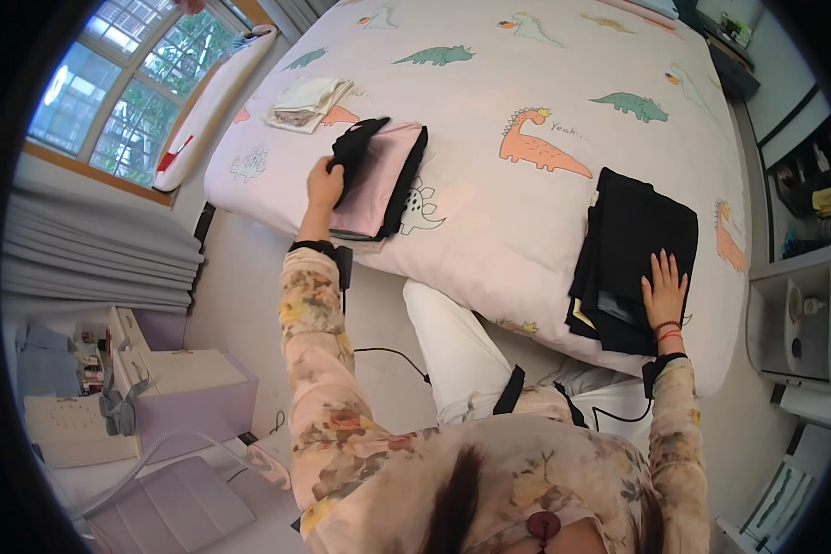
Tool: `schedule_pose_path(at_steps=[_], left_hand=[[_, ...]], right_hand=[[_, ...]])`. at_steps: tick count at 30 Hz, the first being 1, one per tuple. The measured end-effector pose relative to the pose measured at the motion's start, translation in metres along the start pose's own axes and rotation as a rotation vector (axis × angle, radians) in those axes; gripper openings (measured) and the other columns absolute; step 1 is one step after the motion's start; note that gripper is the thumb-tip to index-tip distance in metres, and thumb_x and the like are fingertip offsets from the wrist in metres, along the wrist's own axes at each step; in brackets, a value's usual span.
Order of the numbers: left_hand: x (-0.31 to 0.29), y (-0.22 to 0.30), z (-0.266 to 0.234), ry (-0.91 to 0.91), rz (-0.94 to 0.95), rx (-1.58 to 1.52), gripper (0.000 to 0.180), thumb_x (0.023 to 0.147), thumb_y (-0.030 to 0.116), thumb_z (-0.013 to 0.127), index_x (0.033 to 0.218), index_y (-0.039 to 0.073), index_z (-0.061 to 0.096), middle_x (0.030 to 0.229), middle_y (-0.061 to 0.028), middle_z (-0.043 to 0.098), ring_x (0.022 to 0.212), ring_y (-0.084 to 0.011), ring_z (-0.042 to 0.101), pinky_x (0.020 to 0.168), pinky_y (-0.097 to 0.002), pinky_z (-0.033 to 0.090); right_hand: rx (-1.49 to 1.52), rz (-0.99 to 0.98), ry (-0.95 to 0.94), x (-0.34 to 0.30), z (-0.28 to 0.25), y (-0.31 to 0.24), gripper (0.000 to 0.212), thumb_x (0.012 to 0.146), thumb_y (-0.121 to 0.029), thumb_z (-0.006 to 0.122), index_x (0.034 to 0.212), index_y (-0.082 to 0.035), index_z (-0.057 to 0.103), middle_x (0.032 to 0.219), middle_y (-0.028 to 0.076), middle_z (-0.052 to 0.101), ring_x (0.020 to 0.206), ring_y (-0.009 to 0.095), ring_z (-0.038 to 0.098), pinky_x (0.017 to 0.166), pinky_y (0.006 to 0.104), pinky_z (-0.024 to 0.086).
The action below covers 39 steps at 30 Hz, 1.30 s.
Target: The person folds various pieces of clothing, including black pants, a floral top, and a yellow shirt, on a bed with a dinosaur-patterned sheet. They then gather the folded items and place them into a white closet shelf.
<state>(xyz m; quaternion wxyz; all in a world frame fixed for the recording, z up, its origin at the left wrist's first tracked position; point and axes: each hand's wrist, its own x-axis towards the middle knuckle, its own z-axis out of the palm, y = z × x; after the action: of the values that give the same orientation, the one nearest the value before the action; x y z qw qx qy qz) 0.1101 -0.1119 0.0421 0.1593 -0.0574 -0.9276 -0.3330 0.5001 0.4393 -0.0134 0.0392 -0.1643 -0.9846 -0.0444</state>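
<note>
On the near left of the bed, my left hand (pixel 324 185) is closed on the edge of a folded black garment (pixel 352 157), lifting that side. Beneath it shows a pink folded cloth (pixel 385 180) with a black right border. Over at the right, a stack of folded black clothes (pixel 632 249) lies by the bed's front edge, with thin yellowish layers peeking from its left side. My right hand (pixel 666 288) rests flat on this stack, fingers stretched out. A small pile of folded cream cloth (pixel 308 103) sits beyond my left hand.
The bed (pixel 471 102) has a pale pink cover printed with dinosaurs. To the left are a window (pixel 143 83), a grey curtain (pixel 101 240) and a lilac-and-cream cabinet (pixel 198 397). Open shelves (pixel 796 323) stand at the right. A black cable (pixel 392 352) hangs near my left arm.
</note>
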Motion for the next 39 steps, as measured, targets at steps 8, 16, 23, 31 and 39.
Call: schedule_pose_path(at_steps=[8,16,23,31,39], left_hand=[[-0.090,0.170,-0.010,-0.389,0.284,0.221,0.021,0.080,0.014,0.050,0.095,0.000,0.052,0.082,-0.0225,0.062,0.078,-0.0399,0.061,0.070,-0.0482,0.047],[-0.268,0.205,0.117,-0.910,0.476,0.194,0.037,0.083,0.036,0.056,0.100,0.003,0.057,0.092,-0.0216,0.061,0.080,-0.0364,0.062,0.072,-0.0429,0.051],[-0.223,0.102,0.122,-0.372,-0.041,0.128,0.053,0.080,0.040,0.063,0.096,-0.010,0.057,0.093,-0.0284,0.060,0.089,-0.0398,0.060,0.078,-0.0459,0.047],[-0.211,0.171,0.092,-0.741,-0.325,-0.743,0.030,0.084,0.015,0.062,0.106,-0.006,0.056,0.099,-0.0108,0.062,0.088,-0.0156,0.058,0.079,-0.0276,0.046],[-0.202,0.367,0.087,-0.838,0.012,-1.348,0.047,0.082,-0.002,0.060,0.125,-0.002,0.041,0.116,-0.0118,0.055,0.104,-0.0164,0.054,0.091,-0.0280,0.044]], right_hand=[[0.525,-0.300,0.264,0.037,-0.058,-0.071,0.033,0.076,-0.020,0.063,0.102,0.000,0.059,0.109,0.016,0.058,0.108,0.035,0.051,0.093,0.0430,0.038],[2.037,0.815,-0.802,0.019,0.020,-0.192,0.030,0.091,-0.021,0.051,0.110,0.002,0.049,0.095,0.010,0.058,0.085,0.023,0.057,0.079,0.0362,0.048],[1.928,0.732,-0.856,0.034,0.045,-0.201,0.023,0.091,-0.015,0.050,0.104,0.003,0.054,0.101,0.013,0.061,0.090,0.026,0.062,0.080,0.0417,0.052],[1.800,0.486,-0.467,0.046,0.020,-0.196,0.046,0.075,-0.015,0.068,0.108,0.013,0.052,0.101,0.020,0.061,0.094,0.027,0.060,0.079,0.0332,0.048],[1.663,0.073,0.196,0.037,-0.157,-0.019,0.036,0.082,-0.003,0.062,0.115,0.005,0.048,0.105,0.010,0.060,0.095,0.015,0.059,0.081,0.0268,0.050]])
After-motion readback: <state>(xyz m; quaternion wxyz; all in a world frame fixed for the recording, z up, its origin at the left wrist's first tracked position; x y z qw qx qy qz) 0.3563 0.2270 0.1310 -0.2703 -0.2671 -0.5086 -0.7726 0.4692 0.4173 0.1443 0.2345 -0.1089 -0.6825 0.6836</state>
